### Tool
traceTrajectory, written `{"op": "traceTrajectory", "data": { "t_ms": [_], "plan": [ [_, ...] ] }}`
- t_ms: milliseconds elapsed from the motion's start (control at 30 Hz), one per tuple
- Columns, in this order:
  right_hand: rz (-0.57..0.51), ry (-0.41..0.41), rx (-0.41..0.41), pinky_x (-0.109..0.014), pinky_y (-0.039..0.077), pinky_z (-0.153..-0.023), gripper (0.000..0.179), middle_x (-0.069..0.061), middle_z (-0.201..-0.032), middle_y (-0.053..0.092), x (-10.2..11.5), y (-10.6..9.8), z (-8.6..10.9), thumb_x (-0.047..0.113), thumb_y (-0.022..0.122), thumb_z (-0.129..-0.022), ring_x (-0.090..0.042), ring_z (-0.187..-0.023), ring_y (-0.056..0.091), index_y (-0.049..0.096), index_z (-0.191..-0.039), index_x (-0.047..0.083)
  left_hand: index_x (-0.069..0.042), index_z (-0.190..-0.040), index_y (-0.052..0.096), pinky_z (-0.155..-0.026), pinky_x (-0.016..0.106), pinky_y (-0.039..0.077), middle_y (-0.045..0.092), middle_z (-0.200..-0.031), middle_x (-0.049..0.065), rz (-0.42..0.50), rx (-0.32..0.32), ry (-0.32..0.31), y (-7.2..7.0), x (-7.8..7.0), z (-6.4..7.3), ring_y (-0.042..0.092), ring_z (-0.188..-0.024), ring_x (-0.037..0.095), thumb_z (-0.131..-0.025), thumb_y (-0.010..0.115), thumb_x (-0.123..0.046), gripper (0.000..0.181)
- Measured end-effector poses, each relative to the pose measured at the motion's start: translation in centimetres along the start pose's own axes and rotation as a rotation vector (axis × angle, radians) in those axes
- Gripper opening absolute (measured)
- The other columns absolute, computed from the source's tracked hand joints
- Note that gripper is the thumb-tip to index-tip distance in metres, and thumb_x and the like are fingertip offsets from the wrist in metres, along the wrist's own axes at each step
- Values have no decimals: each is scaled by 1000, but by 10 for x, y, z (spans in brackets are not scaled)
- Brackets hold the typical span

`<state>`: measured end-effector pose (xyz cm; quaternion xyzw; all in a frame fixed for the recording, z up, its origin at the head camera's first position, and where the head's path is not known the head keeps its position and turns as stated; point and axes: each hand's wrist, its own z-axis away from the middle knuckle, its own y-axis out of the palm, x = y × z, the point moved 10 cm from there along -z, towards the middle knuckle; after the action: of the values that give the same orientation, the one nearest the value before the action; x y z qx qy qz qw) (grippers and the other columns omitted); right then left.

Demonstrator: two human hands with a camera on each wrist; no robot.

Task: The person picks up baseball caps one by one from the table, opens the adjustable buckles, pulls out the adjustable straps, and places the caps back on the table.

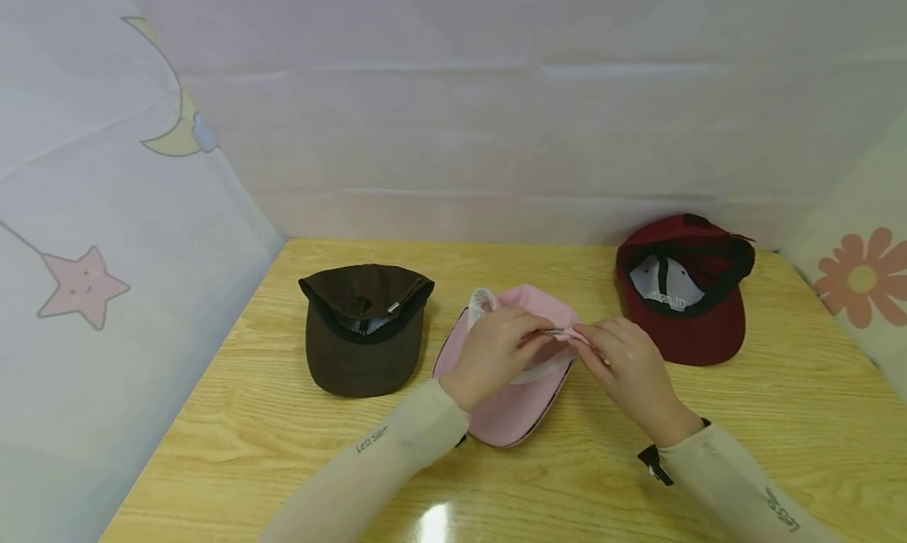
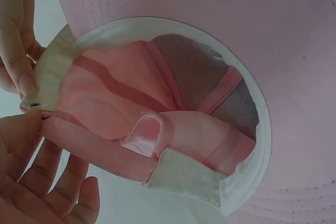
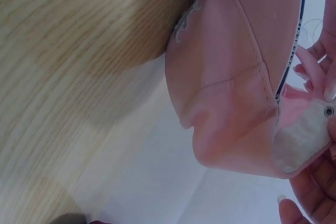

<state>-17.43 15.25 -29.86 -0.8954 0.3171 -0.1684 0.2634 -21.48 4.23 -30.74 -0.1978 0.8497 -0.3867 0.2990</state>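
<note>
A pink cap sits between my hands with its inside turned up and its brim toward me. My left hand pinches the end of the cap's pink back strap. From the other side, my right hand pinches the white-lined back edge, which carries a metal eyelet. The two ends meet between my fingertips, with a bit of metal showing there in the head view. White sweatband and dark mesh show inside the cap in the left wrist view.
A dark brown cap lies to the left on the wooden table. Behind my right hand is a dark red cap, close to the white back wall. Printed side walls flank the table.
</note>
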Motion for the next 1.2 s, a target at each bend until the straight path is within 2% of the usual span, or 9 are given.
{"op": "traceTrajectory", "data": {
  "t_ms": [133,267,500,600,700,867,933,1100,1200],
  "plan": [
    [16,36,-27,-34,44,-58,55,-9,-77,67,-2,-3,0,43,47,-101,-22,-67,57,73,-90,-4,-13,-103,76,-72,14,47,72,-93,-5,26,38,-60,4,5,1,63,-79,5,-93,68,-17,13],
    [19,44,-25,-34,45,-59,57,-8,-77,68,-3,-3,0,44,44,-101,-22,-69,58,73,-91,-3,-10,-103,75,-74,15,46,72,-95,-2,86,94,-61,5,5,2,62,-81,7,-95,64,-14,14],
    [-14,50,-15,-34,46,-62,53,-8,-79,68,-5,-1,1,43,46,-101,-23,-71,59,74,-90,-1,-8,-116,69,-89,17,43,69,-107,0,41,227,89,11,0,2,61,-99,11,-97,61,-14,22],
    [-17,45,-7,-34,46,-62,54,-7,-78,68,-6,0,2,44,45,-101,-22,-71,60,74,-90,0,-10,-117,68,-88,16,44,68,-107,-1,50,243,101,12,2,0,61,-98,11,-97,62,-15,22],
    [-20,33,3,-35,46,-63,55,-8,-78,68,-5,2,1,44,44,-101,-22,-70,60,74,-90,-1,-10,-116,68,-80,13,44,68,-103,-1,79,294,98,16,4,-4,60,-90,8,-95,64,-16,22],
    [-14,-10,11,-37,44,-61,53,-8,-76,66,-2,5,1,41,44,-102,-23,-68,60,74,-89,0,-14,-114,67,-67,11,42,66,-95,-7,134,460,73,24,10,-10,56,-76,1,-91,69,-22,25],
    [-7,-22,7,-37,43,-60,52,-8,-75,66,-1,5,2,41,43,-102,-23,-67,59,74,-88,0,-16,-113,65,-64,12,43,63,-90,-9,159,505,61,27,13,-11,54,-69,0,-90,69,-25,25],
    [-8,-49,-1,-37,43,-59,51,-7,-76,68,2,7,4,39,43,-103,-22,-67,59,73,-86,2,-20,-109,61,-58,14,43,58,-83,-11,213,586,29,38,20,-11,52,-61,0,-89,71,-29,24],
    [-11,-46,-5,-37,44,-60,50,-7,-76,68,2,7,4,38,43,-103,-22,-67,60,73,-86,2,-18,-97,59,-55,15,40,56,-76,-10,213,603,44,43,21,-12,49,-57,1,-89,70,-31,19]
  ]
}}
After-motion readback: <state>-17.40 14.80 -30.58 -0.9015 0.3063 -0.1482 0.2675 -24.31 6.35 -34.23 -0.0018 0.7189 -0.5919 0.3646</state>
